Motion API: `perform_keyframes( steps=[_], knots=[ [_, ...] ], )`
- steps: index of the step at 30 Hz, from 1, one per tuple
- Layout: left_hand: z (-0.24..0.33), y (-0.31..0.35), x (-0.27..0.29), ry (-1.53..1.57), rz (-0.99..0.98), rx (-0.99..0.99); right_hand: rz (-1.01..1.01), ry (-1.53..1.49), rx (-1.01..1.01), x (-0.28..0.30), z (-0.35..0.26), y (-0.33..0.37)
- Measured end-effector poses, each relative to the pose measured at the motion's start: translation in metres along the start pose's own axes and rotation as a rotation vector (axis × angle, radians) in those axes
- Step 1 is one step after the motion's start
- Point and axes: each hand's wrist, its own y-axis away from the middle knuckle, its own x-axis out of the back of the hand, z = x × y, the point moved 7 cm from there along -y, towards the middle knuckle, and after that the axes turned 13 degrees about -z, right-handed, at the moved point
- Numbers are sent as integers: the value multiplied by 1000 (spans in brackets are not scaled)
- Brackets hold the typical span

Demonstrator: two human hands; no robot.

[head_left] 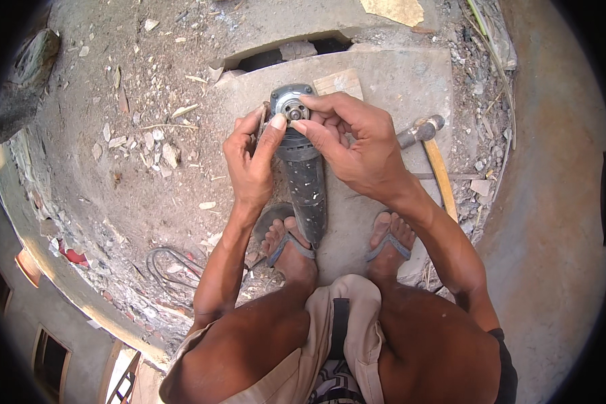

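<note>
An angle grinder [304, 192] lies on the concrete slab between my feet, its dark, paint-specked body toward me and its gear head away. At the head sits a round metal flange nut [294, 110] with small holes, around the spindle; no disc shows there. My left hand [252, 155] grips the head's left side, thumb at the nut's near left edge. From the right, my right hand [360, 145] pinches the nut's edge between thumb and index finger, the other fingers curled. Those fingers partly cover the head's right side.
A hammer [440, 172] with a wooden handle lies right of my right hand, near a thin metal rod [451, 176]. Beyond the grinder are a flat tile piece [339, 83] and a slot in the concrete [283, 55]. A cable [172, 262] loops at left among rubble.
</note>
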Motion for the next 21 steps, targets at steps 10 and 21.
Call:
perform_keyframes(
  steps=[10,21],
  knots=[
    [-3,10,10,99,176,-103,-35,104,-39,-5,-6,-3],
    [77,47,-16,-639,52,-518,-167,220,130,-2,-56,8]
  ],
)
